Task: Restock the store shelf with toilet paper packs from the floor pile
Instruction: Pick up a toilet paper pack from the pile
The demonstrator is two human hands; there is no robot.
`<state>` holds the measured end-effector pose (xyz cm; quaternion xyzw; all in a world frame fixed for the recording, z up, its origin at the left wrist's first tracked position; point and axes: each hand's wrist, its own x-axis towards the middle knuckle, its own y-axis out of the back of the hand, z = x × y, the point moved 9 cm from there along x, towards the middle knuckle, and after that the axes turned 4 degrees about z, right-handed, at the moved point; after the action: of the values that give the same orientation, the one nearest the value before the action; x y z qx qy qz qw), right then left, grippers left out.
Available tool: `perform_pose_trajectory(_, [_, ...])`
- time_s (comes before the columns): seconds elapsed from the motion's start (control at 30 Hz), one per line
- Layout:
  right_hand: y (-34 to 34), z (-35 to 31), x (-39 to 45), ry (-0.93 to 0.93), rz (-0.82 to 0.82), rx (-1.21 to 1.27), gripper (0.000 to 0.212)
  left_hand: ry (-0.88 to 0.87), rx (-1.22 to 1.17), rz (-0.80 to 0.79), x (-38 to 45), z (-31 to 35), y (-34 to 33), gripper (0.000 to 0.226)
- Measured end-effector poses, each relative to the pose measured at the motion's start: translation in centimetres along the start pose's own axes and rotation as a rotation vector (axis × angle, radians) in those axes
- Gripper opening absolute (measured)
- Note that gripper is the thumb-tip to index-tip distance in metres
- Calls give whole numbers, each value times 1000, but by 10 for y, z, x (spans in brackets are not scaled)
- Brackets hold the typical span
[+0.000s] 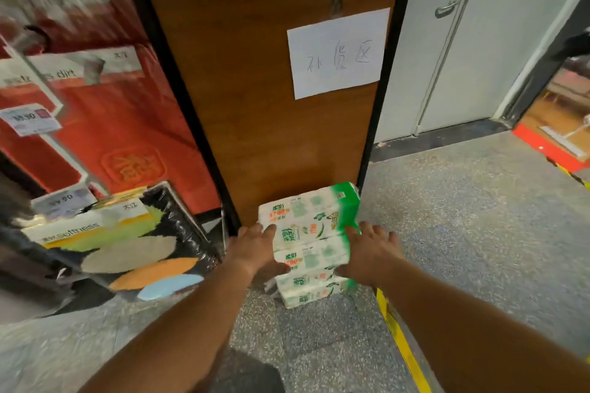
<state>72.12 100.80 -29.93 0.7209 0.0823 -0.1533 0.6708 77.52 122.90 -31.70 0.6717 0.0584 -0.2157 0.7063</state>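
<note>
Floor pile of toilet paper packs (308,242) lies between both hands, long axis running away; left hand (255,249) and right hand (370,254) equally near, fingers spread, pressing pile's sides.

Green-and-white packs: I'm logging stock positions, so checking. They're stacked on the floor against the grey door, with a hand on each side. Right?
Not quite. The head view shows the green-and-white packs stacked against the brown wooden panel, not the grey door. The left hand and right hand are on either side.
</note>
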Motion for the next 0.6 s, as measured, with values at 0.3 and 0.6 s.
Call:
perform_pose_trajectory(0.3, [-2, 19, 160, 95, -49, -63, 103, 77, 45, 16, 147, -14, -9, 116])
perform_pose_trajectory(0.6, [-72, 21, 344, 185, -78, -124, 118, 92, 91, -105, 315, -28, -95, 141])
